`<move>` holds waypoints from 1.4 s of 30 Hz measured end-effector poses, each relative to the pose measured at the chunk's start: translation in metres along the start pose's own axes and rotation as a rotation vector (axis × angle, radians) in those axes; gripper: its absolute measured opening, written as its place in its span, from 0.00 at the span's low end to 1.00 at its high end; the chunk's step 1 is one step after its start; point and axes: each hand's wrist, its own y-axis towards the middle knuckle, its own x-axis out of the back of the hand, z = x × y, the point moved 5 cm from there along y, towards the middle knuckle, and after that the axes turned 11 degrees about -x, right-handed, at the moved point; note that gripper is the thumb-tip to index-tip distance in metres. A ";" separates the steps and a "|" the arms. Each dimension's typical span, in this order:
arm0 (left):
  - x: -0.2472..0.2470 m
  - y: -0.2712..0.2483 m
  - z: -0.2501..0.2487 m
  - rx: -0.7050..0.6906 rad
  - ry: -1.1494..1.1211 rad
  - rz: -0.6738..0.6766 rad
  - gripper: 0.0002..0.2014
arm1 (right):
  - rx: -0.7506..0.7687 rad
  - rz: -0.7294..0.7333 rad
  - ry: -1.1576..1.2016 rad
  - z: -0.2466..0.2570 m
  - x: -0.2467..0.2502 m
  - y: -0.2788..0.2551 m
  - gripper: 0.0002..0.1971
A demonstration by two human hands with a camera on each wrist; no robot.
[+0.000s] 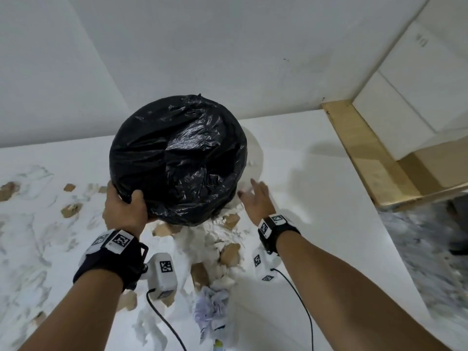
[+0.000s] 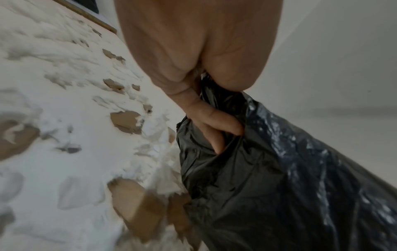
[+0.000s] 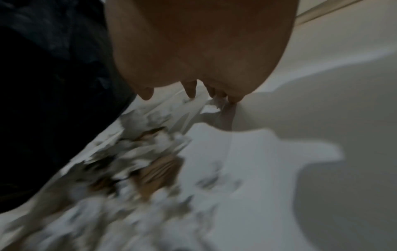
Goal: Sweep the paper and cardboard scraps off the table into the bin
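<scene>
Scraps [image 1: 222, 252] of torn white paper and brown corrugated cardboard lie heaped on the white counter [image 1: 316, 198] beneath the tilted bin [image 1: 177, 158]. The left hand [image 1: 126, 209] clamps its fingers [image 2: 217, 125] on the bin's crinkled black liner; the right hand [image 1: 255, 198] spreads its fingers apart beside it. Slippery plastic could slide, spilling the pile.

Beside the bin's glossy black bag [image 1: 177, 158] that I see, white paper scraps [image 1: 225, 277] and brown cardboard scraps [image 1: 229, 253] lie on the white table [image 1: 316, 198].
</scene>
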 end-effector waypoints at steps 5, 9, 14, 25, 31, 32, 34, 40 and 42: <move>0.053 0.001 0.024 0.046 0.017 -0.092 0.32 | 0.135 0.228 0.079 0.050 -0.063 -0.024 0.32; 0.089 -0.004 0.038 0.079 0.012 -0.157 0.35 | 0.222 -0.023 -0.069 0.075 -0.036 -0.008 0.25; 0.109 -0.009 0.058 0.145 -0.006 -0.230 0.32 | 0.119 -0.137 -0.266 0.095 0.015 0.074 0.32; 0.123 -0.019 0.076 0.201 -0.012 -0.285 0.31 | 0.328 0.202 -0.318 0.104 -0.054 0.025 0.32; 0.135 -0.012 0.096 0.223 -0.017 -0.315 0.26 | 0.368 0.050 -0.371 0.168 -0.041 0.080 0.30; 0.135 -0.010 0.108 0.228 -0.015 -0.325 0.25 | 0.377 0.070 -0.429 0.180 -0.045 0.091 0.31; 0.136 -0.009 0.113 0.234 0.005 -0.329 0.25 | 0.396 0.120 -0.540 0.199 -0.058 0.110 0.32; 0.135 -0.010 0.084 0.208 -0.041 -0.334 0.27 | 0.421 0.283 -0.750 0.209 -0.097 0.102 0.30; 0.134 -0.008 0.091 0.201 -0.051 -0.332 0.20 | 0.435 0.291 -0.725 0.201 -0.105 0.084 0.28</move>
